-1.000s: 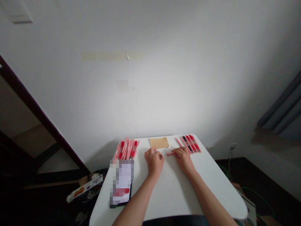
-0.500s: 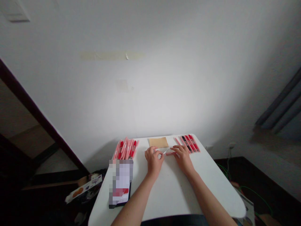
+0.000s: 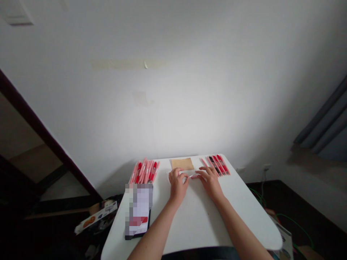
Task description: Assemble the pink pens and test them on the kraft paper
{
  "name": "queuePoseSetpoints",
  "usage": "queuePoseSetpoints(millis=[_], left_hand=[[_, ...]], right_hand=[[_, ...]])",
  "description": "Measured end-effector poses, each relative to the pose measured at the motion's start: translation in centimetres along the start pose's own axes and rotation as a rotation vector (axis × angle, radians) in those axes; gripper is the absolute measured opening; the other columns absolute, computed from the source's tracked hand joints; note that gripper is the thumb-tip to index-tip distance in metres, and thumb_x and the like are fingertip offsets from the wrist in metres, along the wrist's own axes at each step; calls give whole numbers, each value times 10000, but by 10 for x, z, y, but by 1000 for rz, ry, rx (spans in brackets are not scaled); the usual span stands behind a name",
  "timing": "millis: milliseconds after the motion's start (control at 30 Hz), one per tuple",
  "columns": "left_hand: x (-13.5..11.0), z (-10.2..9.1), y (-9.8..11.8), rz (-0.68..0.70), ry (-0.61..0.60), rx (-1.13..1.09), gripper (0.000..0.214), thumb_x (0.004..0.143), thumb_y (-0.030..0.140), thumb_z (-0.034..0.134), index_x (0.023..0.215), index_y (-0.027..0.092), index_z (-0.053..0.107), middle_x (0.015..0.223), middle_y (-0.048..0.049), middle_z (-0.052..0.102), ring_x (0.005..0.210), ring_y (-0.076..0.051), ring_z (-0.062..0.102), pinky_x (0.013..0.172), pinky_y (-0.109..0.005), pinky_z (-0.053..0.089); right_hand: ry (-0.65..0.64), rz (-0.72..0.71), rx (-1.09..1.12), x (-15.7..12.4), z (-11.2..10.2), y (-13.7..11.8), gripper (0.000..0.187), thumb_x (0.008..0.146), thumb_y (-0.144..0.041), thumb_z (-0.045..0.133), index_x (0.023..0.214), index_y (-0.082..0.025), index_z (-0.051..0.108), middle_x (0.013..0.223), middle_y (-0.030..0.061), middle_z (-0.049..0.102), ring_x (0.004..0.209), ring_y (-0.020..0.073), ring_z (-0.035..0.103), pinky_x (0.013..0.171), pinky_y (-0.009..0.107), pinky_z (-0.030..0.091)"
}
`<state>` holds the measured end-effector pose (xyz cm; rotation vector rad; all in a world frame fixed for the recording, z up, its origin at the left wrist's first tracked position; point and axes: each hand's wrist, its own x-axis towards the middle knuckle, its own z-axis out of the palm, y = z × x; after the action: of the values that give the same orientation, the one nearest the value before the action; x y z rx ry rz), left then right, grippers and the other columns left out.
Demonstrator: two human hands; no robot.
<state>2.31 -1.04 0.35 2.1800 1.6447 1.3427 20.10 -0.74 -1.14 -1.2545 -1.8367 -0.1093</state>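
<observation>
On the white table, phone, pens (mostly pink), tan paper

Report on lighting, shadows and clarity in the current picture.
All in head view: wall brightest around its middle, lower-left corner nearly black; soft shadow on the table beside the right forearm; phone mostly pixelated; pale item between left hand and right hand too small to identify.

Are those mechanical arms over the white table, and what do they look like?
No, they are a person's arms. The left hand and right hand are ungloved, and no watch or bracelet shows. The left forearm and right forearm show no sleeves or cables. A thin ring would be too small to tell.
</observation>
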Motion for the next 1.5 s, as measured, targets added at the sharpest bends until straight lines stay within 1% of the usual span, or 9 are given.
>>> queuePoseSetpoints(millis=[167,400,600,700,800,900,1067,1233,1500], left_hand=[[0,1,-1,4,-30,18,79,798,213,620,822,228,694,1108,-62,574,1128,-221,473,1036,-467,361],[-1,1,-2,35,-20,23,72,794,208,632,822,223,697,1103,-59,568,1115,-208,480,1022,-444,384],[0,-2,-1,9,-6,24,60,789,253,650,828,238,692,1087,-49,567,1118,-207,481,1018,-430,369],[1,-4,-1,-25,8,83,107,777,282,663,875,246,683,1092,-51,568,1127,-219,480,1028,-457,338],[0,-5,-2,-89,13,168,168,738,257,694,905,250,676,1113,-57,566,1140,-238,464,1032,-487,305],[0,-7,-2,-113,6,229,164,718,229,701,880,238,674,1119,-62,560,1137,-244,454,1029,-487,295],[-1,-9,1,-97,-6,276,73,730,228,686,801,218,675,1118,-67,558,1129,-241,449,1040,-483,287],[-1,-8,0,-103,-10,292,64,723,225,690,787,218,684,1122,-71,559,1132,-250,438,1035,-495,284],[0,-7,-3,-114,-14,282,59,759,224,650,733,237,702,1059,-54,580,1071,-230,455,979,-445,322]], right_hand=[[-5,31,14,-1,3,4,207,891,-270,544,1005,-298,715,1024,72,662,981,250,513,866,433,453],[0,54,42,-1,2,4,199,897,-259,531,952,-274,722,981,72,670,958,244,515,856,418,449],[1,49,46,0,1,4,197,897,-284,532,926,-269,726,954,78,672,943,243,522,836,410,449],[34,56,39,1,0,3,205,904,-268,518,911,-257,722,936,75,666,934,241,511,845,406,440],[62,80,13,0,-1,3,219,911,-259,500,890,-241,717,925,79,662,931,248,497,842,407,431],[73,99,-5,0,-1,3,227,913,-264,494,886,-231,717,920,86,662,928,254,492,835,411,431],[81,104,-2,0,-1,3,247,919,-267,472,904,-235,716,921,90,658,931,257,497,832,418,434],[83,103,-17,0,-2,2,233,917,-272,486,896,-231,714,912,87,658,916,250,498,828,407,428],[74,94,-6,0,0,5,241,923,-285,483,897,-221,714,917,86,660,916,246,494,829,400,428]])
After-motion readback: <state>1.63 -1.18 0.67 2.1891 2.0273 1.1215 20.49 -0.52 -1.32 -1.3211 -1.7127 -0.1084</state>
